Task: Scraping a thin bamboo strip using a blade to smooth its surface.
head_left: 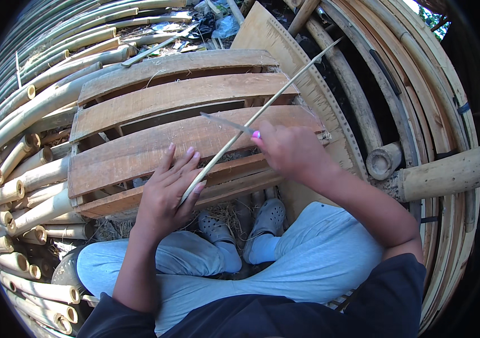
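A long, thin bamboo strip runs slantwise over a slatted wooden bench. My left hand grips the strip near its lower end, between thumb and palm, with the other fingers stretched toward the bench's front slats. In my right hand is a knife, its pink handle mostly hidden by the closed fingers. The blade points left and lies across the strip about midway along it; whether the edge bites into the strip I cannot tell.
Bamboo poles lie stacked to the left. A plywood sheet leans at the bench's right end, beside a thick bamboo pole and long wooden strips. Below the bench are my feet in grey clogs, with shavings around. Fine shavings dot the slats.
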A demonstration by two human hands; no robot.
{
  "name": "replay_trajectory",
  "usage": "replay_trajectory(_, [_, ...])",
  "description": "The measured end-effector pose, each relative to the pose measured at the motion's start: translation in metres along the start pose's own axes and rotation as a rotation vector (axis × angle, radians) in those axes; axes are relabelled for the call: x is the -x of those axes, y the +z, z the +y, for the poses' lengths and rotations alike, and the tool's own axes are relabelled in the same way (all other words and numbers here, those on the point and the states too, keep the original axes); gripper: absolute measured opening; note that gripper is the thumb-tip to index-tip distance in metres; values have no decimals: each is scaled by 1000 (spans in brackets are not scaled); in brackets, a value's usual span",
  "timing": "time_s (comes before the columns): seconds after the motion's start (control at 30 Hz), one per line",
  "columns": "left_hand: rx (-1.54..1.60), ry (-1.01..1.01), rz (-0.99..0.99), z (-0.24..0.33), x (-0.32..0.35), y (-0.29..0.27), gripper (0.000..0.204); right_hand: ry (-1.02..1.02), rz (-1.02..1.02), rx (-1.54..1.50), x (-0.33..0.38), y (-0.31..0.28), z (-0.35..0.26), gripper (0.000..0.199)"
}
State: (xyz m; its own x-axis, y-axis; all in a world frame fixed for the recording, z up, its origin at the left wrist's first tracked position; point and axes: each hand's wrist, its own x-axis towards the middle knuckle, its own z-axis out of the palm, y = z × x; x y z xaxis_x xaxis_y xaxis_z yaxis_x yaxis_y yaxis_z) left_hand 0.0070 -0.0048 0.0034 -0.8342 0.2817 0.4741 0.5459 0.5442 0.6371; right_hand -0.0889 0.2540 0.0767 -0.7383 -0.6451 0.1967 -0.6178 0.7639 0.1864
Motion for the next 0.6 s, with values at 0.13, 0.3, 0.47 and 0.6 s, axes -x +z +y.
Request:
replay_trajectory(0.13, [-15,8,-4,3,-1,0,23,-74,26,-93,2,10,12,29])
replay_trajectory(0.3, [-8,6,2,2,-1,2,23,-26,113,-41,-6,12,19,30])
replay_trajectory(0.47, [-62,23,-6,4,-2,3,22,-102,46,-212,1,8,4,29])
replay_trajectory(0.6, [-39,-1,8,2,-5,5,22,-143,94,-223,0,16,13,29])
